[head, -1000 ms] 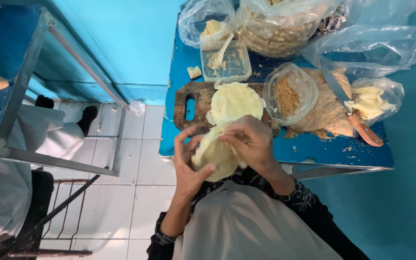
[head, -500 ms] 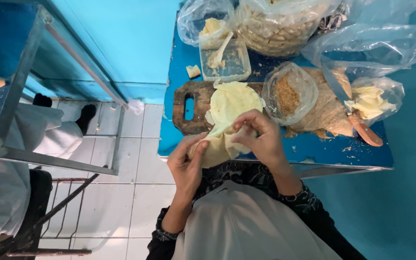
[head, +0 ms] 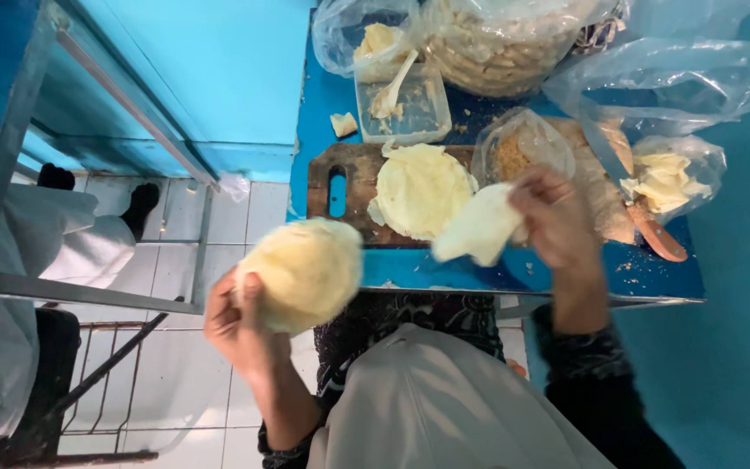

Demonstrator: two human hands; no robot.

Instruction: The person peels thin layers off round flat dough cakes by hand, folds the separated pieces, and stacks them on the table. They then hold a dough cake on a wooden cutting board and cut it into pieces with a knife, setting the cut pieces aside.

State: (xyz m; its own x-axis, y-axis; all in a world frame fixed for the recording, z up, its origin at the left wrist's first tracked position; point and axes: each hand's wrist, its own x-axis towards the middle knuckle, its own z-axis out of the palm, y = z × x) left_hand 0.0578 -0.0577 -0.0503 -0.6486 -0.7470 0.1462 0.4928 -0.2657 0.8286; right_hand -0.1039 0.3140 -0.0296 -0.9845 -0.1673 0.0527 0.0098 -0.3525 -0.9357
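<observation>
Dough sheet (head: 481,228) droops, seemingly leftward, from right hand (head: 557,217).

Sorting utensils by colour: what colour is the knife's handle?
Orange-brown, on the knife handle at the table's right, in the head view.

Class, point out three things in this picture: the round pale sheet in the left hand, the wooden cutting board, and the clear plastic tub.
round pale sheet (head: 305,271), head view, middle of its face.
wooden cutting board (head: 353,165), head view, bare wood near the handle slot.
clear plastic tub (head: 423,113), head view, its floor.
</observation>
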